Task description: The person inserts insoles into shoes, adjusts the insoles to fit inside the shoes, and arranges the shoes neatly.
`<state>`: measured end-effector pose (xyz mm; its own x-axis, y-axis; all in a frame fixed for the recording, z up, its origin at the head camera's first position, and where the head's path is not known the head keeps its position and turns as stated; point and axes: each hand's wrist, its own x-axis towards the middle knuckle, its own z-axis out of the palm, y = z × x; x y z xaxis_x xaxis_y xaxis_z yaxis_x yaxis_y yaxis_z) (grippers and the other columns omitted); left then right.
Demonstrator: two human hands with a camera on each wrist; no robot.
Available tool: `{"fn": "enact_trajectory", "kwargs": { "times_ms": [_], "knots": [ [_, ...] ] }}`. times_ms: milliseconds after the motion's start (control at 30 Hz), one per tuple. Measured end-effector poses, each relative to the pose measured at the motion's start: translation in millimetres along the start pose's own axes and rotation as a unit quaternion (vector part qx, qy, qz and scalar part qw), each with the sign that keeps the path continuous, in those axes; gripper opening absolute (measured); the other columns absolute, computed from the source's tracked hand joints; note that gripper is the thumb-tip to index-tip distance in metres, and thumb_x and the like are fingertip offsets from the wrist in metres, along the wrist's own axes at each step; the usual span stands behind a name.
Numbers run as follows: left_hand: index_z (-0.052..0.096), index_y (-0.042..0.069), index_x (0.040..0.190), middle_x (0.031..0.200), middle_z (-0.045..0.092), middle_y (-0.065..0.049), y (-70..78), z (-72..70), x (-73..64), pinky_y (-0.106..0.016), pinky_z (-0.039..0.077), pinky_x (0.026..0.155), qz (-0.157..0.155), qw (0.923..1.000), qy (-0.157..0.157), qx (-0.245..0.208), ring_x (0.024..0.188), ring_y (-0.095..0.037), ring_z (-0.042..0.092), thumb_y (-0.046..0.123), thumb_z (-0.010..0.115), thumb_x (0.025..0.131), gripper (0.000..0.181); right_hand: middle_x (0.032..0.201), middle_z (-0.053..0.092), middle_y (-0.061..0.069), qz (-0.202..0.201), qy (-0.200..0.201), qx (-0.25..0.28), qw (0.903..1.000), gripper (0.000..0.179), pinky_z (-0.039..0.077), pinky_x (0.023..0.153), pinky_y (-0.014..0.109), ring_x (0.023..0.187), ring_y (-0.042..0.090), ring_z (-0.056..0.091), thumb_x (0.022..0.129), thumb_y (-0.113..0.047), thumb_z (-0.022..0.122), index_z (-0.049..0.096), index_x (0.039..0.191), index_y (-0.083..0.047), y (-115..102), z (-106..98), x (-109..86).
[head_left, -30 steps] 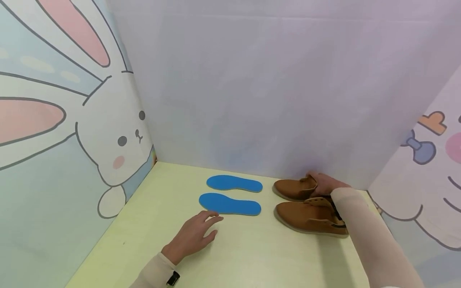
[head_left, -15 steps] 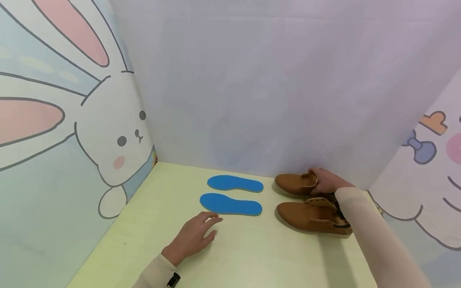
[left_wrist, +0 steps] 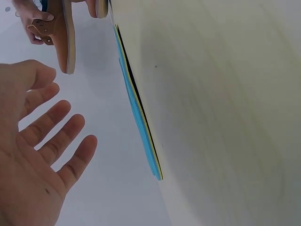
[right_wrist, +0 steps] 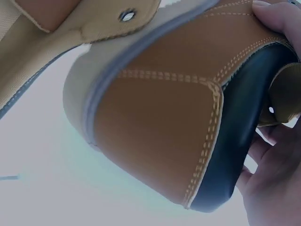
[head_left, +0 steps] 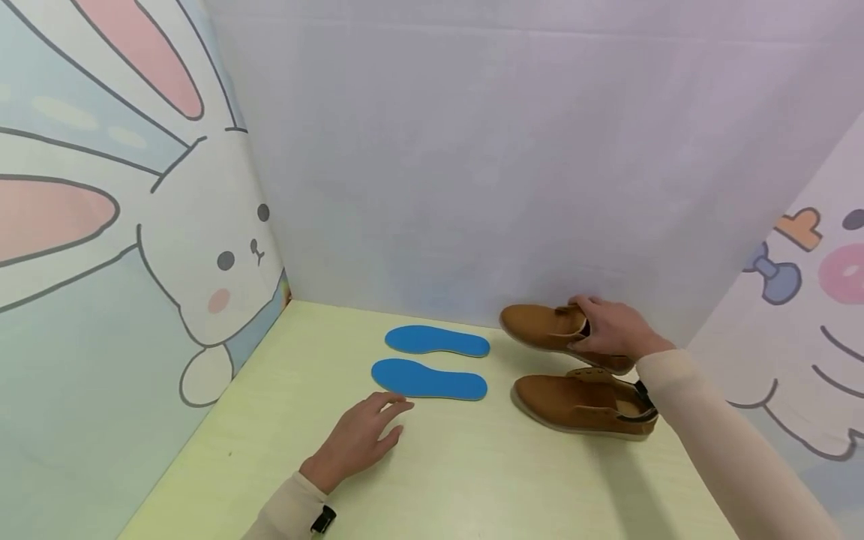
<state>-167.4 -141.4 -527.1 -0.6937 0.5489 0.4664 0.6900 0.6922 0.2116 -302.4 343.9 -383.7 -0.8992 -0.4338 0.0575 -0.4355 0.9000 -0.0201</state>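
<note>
My right hand point(head_left: 610, 328) grips the far brown shoe point(head_left: 533, 324) around its opening and holds it raised off the table, its toe to the left. In the right wrist view the heel point(right_wrist: 155, 132) of that shoe fills the middle, with dark lining and the thumb on its side. The other brown shoe point(head_left: 563, 401) stands on the table nearer to me. Two blue insoles, a far one point(head_left: 435, 340) and a near one point(head_left: 428, 380), lie flat left of the shoes. My left hand point(head_left: 358, 439), fingers relaxed and holding nothing, is just before the near insole.
The pale yellow table point(head_left: 472, 472) ends at a white back wall point(head_left: 472, 165). Walls with cartoon drawings, a rabbit point(head_left: 209, 262) on the left, flank it on both sides.
My right hand has lifted the far shoe off the table, moving it up and slightly left. The near shoe, the insoles and my left hand have stayed in place.
</note>
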Motion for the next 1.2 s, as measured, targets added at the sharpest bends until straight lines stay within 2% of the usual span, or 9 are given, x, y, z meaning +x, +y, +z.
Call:
{"fn": "enact_trajectory", "kwargs": {
  "times_ms": [167,267,567,867,1200],
  "knots": [
    [0.066,0.019,0.131,0.127,0.063,0.000,1.2,-1.3,0.9,-0.036,0.057,0.087,-0.008,1.0000,-0.002,0.000,0.113,-0.017,0.063,0.020,0.078,0.091,0.042,0.124,0.062,0.014,-0.040,0.046,-0.043,0.9972,0.084,0.047,0.090,0.061,0.101,0.035,0.064,0.074,-0.051,0.088,0.050,0.139,-0.013,-21,-6,-3.4],
    [0.067,0.019,0.130,0.127,0.063,0.000,1.5,-2.6,0.8,-0.036,0.058,0.087,-0.010,0.9999,0.000,0.002,0.112,-0.017,0.063,0.019,0.078,0.091,0.041,0.124,0.064,0.012,-0.058,0.064,-0.058,0.9946,0.086,0.046,0.093,0.059,0.107,0.033,0.063,0.072,-0.053,0.088,0.051,0.139,-0.014,-35,-10,-3.7],
    [0.067,0.018,0.130,0.126,0.064,0.000,3.9,-6.7,0.8,-0.036,0.058,0.087,-0.019,0.9998,0.000,-0.005,0.112,-0.017,0.063,0.019,0.078,0.091,0.040,0.120,0.064,0.007,-0.108,0.073,-0.064,0.9894,0.083,0.047,0.092,0.052,0.105,0.027,0.062,0.072,-0.055,0.087,0.055,0.137,-0.014,-86,-14,-11.6],
    [0.067,0.018,0.131,0.126,0.065,0.000,2.0,-16.0,4.0,-0.035,0.057,0.089,-0.034,0.9994,0.002,0.000,0.113,-0.018,0.063,0.019,0.079,0.091,0.042,0.112,0.065,0.000,-0.133,0.079,-0.064,0.9859,0.080,0.050,0.089,0.045,0.097,0.020,0.064,0.071,-0.059,0.084,0.058,0.134,-0.016,-124,0,-20.8],
    [0.068,0.017,0.130,0.124,0.065,-0.001,-4.8,-21.3,4.9,-0.036,0.058,0.087,-0.013,0.9993,0.034,0.006,0.113,-0.019,0.063,0.018,0.076,0.093,0.038,0.104,0.065,-0.002,-0.152,0.059,-0.081,0.9834,0.080,0.053,0.076,0.039,0.086,0.016,0.063,0.075,-0.062,0.081,0.057,0.135,-0.014,-159,29,-28.6]
  ]
}}
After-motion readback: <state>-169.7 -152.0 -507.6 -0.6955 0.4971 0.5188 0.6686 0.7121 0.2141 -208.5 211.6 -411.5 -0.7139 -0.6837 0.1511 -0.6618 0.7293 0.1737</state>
